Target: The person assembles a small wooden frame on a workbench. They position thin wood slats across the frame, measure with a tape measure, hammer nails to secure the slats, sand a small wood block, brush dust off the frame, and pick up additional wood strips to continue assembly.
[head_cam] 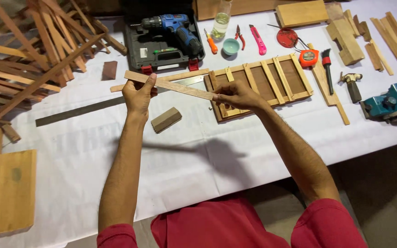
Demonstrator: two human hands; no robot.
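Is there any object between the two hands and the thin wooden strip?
No. Both hands grip the wooden strip directly: the left hand near its left end, the right hand at its right end, above the table.

Both hands hold a thin wooden strip (171, 85) above the table: left hand (138, 94) near one end, right hand (237, 95) at the other.

woodworking workshop bench, covered in a white sheet (184, 170). shown by: blue cordless drill (173, 25) in open black case (161, 50), blue electric planer (391, 104), hammer (351, 85), tape measure (308, 57), pliers (240, 36), slatted wooden frame (272, 78), heap of wood strips (33, 41), loose boards (14, 190).
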